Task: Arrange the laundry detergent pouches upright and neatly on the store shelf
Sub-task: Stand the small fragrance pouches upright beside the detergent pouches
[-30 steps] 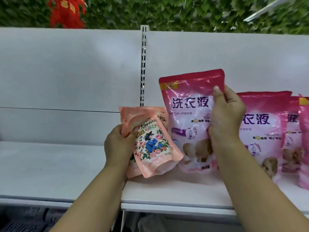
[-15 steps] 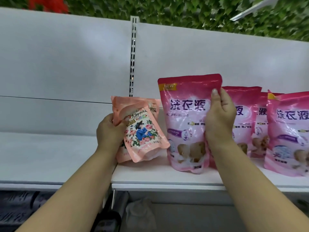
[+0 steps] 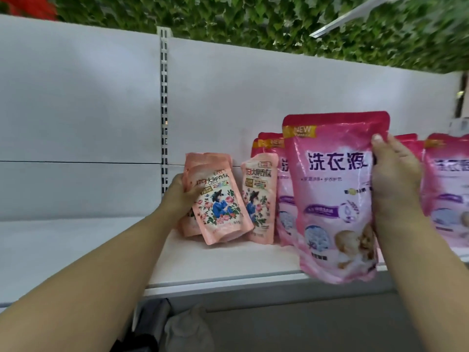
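Hands work a white store shelf (image 3: 228, 270): the right hand (image 3: 396, 184) grips the right edge of a large pink detergent pouch (image 3: 335, 199), held upright with its base past the shelf's front lip. The left hand (image 3: 182, 196) clasps a tilted peach floral pouch (image 3: 220, 207) standing on the shelf, just left of another peach pouch (image 3: 258, 199) and more pink pouches (image 3: 444, 186) behind.

Bright, even and soft, with no hard shadows on the white back panel (image 3: 76, 97). Mild sheen across the big pink pouch (image 3: 335, 199). Motion-smeared leaves (image 3: 418, 41) above that panel at far right; panel edges bowed by wide-angle distortion.
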